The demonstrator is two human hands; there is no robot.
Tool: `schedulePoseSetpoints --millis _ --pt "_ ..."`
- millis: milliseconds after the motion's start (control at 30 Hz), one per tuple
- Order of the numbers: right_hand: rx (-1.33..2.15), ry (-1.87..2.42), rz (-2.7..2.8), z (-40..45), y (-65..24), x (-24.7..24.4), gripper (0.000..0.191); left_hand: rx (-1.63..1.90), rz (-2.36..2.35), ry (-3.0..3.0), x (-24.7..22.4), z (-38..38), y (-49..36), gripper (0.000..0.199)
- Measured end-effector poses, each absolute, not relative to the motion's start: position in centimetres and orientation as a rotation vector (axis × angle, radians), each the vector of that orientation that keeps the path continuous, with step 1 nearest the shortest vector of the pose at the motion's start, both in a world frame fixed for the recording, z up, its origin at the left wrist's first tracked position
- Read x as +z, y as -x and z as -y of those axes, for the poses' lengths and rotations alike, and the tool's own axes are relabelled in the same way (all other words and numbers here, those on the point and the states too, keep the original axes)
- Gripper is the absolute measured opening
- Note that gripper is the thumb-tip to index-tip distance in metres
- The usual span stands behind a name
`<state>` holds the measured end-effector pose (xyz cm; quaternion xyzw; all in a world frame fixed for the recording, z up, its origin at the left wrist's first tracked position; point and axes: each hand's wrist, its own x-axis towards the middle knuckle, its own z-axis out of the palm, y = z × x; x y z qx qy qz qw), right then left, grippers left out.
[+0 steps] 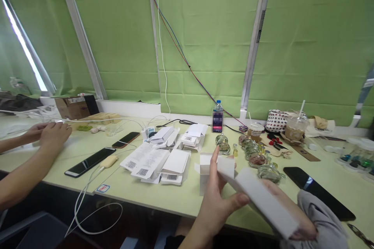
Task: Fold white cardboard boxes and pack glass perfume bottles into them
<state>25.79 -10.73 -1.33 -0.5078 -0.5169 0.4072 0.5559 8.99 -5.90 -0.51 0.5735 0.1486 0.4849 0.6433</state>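
A white cardboard box (203, 181) with raised end flaps stands upright at the table's front edge. My left hand (216, 194) is against it, index finger pointing up along the flaps and thumb stretched toward the right; its other fingers are partly hidden. A long white box (264, 202), slightly blurred, slants across my right hand (277, 192), which grips it from behind. I cannot tell whether the two white pieces are joined. Beyond my hands are round glass bottles (257, 159) in green and pink tones, with small yellow vials (235, 150) beside them.
Flat white boxes with barcodes (150, 163) lie in piles left of my hands. Phones (90, 162), a black phone (318, 192), cables (77, 206), a water bottle (217, 116) and iced drinks (296, 126) are around. At far left, a co-worker's hands (52, 134) are together.
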Motion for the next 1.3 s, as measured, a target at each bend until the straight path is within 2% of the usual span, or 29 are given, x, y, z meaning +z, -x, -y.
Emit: schedulePoseSetpoints --millis 67,133,233,367,433,567,667,767,1000,1167,1300 --pt "1.147 1.193 1.198 10.5 -25.8 -1.1 0.032 1.124 -0.400 -1.270 -0.5 6.2 -8.5 0.112" --pt "1.300 1.180 1.132 10.3 -25.7 -0.8 0.039 1.123 -0.436 -1.236 -0.5 6.5 -8.0 0.108" --pt "1.308 1.179 1.008 10.5 -25.2 -0.4 0.046 1.105 -0.500 -1.238 -0.2 6.7 -7.6 0.100" --pt "1.183 1.218 0.903 11.1 -24.9 -0.3 0.047 1.155 -0.572 -1.329 0.1 6.7 -7.5 0.082" --pt "1.086 1.232 0.895 11.3 -25.2 -0.4 0.046 1.156 -0.542 -1.278 0.0 6.5 -7.5 0.080" --pt "0.654 1.133 1.209 11.9 -26.2 -0.4 0.064 1.118 -0.413 -0.974 -0.5 6.2 -7.6 0.076" --pt "0.364 1.166 1.498 12.8 -26.3 -0.2 0.052 1.078 -0.342 -0.808 -0.8 6.1 -7.7 0.068" --pt "0.220 1.205 1.639 13.6 -26.1 -0.1 0.046 1.017 -0.294 -0.724 -1.1 6.0 -7.7 0.067" --pt "0.074 1.318 1.504 14.3 -25.8 -0.6 0.040 0.912 -0.228 -0.648 -2.5 6.2 -8.3 0.066" --pt "-0.053 1.488 1.424 14.5 -25.7 -0.9 0.042 0.871 -0.214 -0.646 -3.4 6.6 -9.0 0.057" --pt "-0.120 1.354 1.609 14.3 -26.4 -1.5 0.029 0.870 -0.233 -0.637 -3.2 6.7 -9.1 0.047"
